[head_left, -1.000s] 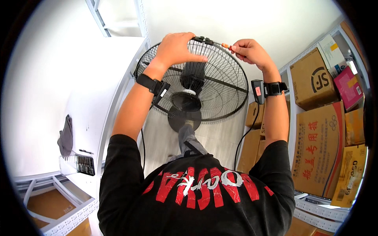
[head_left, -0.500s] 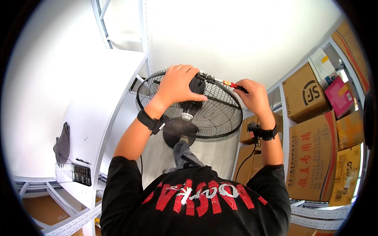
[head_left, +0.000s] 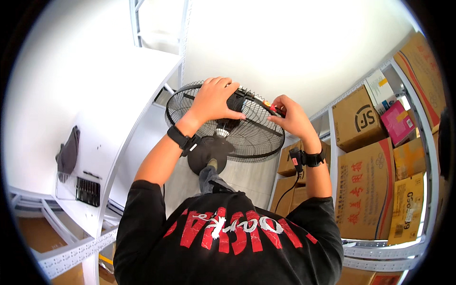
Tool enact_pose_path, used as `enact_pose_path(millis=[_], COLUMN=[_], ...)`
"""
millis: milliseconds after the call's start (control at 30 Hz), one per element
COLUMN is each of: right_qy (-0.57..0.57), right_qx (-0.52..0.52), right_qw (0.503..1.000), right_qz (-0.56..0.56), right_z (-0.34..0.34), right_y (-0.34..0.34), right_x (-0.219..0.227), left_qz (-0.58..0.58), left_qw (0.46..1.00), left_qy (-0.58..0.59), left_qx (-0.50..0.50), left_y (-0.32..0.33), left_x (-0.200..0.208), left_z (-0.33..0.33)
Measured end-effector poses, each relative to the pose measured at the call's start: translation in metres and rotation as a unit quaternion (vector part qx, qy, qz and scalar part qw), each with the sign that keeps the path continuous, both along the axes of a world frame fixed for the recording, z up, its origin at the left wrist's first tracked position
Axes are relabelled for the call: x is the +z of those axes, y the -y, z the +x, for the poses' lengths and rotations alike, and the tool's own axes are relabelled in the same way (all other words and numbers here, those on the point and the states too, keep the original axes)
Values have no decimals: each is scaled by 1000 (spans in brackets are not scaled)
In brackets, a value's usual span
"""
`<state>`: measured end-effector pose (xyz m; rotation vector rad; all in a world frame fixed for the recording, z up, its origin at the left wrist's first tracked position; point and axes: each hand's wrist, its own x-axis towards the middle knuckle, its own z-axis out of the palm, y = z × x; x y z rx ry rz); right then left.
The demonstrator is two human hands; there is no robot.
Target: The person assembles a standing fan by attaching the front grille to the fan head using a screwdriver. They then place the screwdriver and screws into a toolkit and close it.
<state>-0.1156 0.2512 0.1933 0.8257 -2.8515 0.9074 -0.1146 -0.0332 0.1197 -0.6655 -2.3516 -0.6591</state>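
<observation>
A black pedestal fan (head_left: 256,156) stands in front of me, its round wire cage toward the wall and its round dark base (head_left: 197,159) on the floor by my foot. My left hand (head_left: 214,100) rests over the cage's upper edge beside the black motor housing (head_left: 235,103), thumb stretched out, fingers curled over the far side. A screwdriver (head_left: 272,107) with a red and yellow handle is pinched in my right hand (head_left: 292,117). Its shaft points left toward the housing; whether the tip touches a screw I cannot make out.
On the left, a white table (head_left: 109,114) holds a grey cloth (head_left: 70,153) and a black case of small bits (head_left: 88,191). Shelving along the right carries cardboard boxes (head_left: 363,190) and a pink box (head_left: 398,121). A white wall (head_left: 285,47) rises behind the fan.
My view has shifted slightly. The right hand has come a little left, closer to the motor housing, and its fingers have turned on the screwdriver handle. The left hand stays on the fan.
</observation>
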Motion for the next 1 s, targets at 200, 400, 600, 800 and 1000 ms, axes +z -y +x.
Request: enact_pose_path(millis=[200,400,600,800,1000], right_qy=[-337,-25,86,-245,-259], right_qx=[25,-22,-34,-14,-11], right_qw=[939,999,996,967,966], right_qz=[60,-18,-4,66,14], right_z=[10,14,26,36,36], right_y=[2,2,11,4,4], right_x=[-16,-22,-14,-27,-38], left_qz=[-2,-17,-26,-17,-24], left_qw=[1000,999,998,998,999], left_qy=[-21,-50,-58,-57,-32], left_qx=[-7,12,10,11,27], left_y=[-1,3,7,-1,-6], left_x=[-8,-18,-22,-23,-19], left_z=[3,8,11,16,24])
